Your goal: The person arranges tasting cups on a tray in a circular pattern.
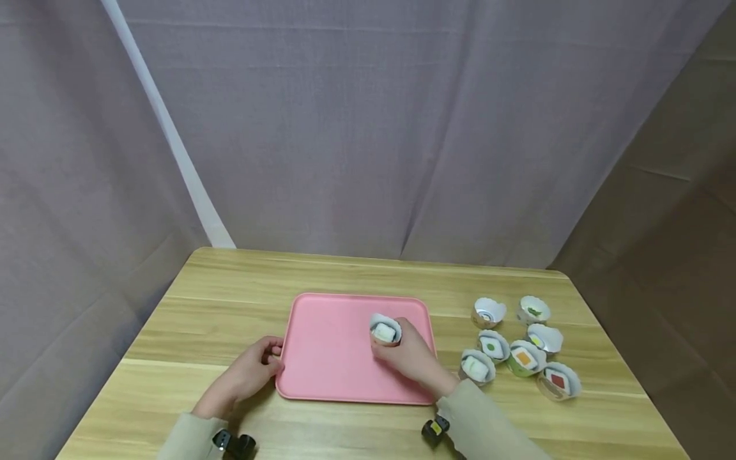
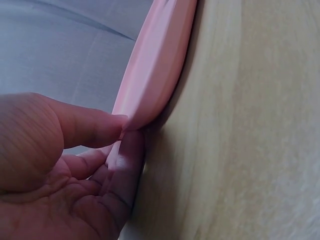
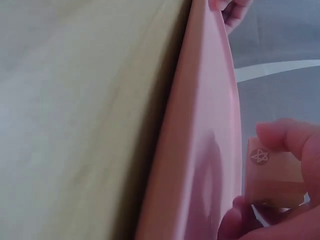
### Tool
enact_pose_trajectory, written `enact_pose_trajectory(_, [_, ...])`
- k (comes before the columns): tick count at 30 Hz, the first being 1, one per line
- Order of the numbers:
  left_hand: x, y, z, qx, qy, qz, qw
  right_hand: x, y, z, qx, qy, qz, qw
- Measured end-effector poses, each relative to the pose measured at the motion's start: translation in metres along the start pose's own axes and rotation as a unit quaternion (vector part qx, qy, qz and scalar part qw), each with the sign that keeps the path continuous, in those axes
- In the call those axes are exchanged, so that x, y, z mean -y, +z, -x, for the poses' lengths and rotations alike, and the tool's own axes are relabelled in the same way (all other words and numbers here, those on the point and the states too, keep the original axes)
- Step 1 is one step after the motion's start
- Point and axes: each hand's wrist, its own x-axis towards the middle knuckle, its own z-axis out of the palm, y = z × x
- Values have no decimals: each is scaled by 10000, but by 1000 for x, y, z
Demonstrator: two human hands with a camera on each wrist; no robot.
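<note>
A pink tray [image 1: 339,348] lies on the wooden table. At its left edge, my left hand [image 1: 250,370] pinches the rim between thumb and fingers, as the left wrist view shows at the tray's rounded side [image 2: 157,75]. My right hand [image 1: 414,354] grips a small paper cup [image 1: 384,322] with a scalloped white rim and a white block inside, held over the right half of the tray. The right wrist view shows the cup's tan side [image 3: 272,175] with a star mark, thumb on one side and fingers on the other.
Several similar paper cups stand to the right of the tray, among them one with a red-topped block [image 1: 558,380], one with an orange-topped block [image 1: 524,358] and one with something leafy [image 1: 533,310]. Grey curtains [image 1: 345,128] hang behind the table [image 1: 230,281].
</note>
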Motion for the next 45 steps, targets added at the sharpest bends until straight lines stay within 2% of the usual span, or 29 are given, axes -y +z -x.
enact_pose_trajectory(9, [1,0,3,49,-72,32,10000,-2,11,-19,-1,361,245,9990])
enact_pose_trajectory(17, [0,-1,2,-4,-65,77,9999,8,18,-33,-21,509,404,9979])
enact_pose_trajectory(24, [0,-1,2,-105,-7,90,9999,17,30,-56,-164,240,305,9991])
enact_pose_trajectory(26, [-1,0,2,-95,6,121,9999,18,32,-60,-253,300,320,9987])
enact_pose_trajectory(32, [-2,1,1,-13,97,123,9999,18,37,-64,-471,710,293,9959])
enact_pose_trajectory(38, [-1,3,-1,-47,79,146,9999,17,37,-65,-701,665,-58,9953])
enact_pose_trajectory(45, [-2,2,1,-56,-66,58,9999,14,36,-67,-633,578,-175,9962])
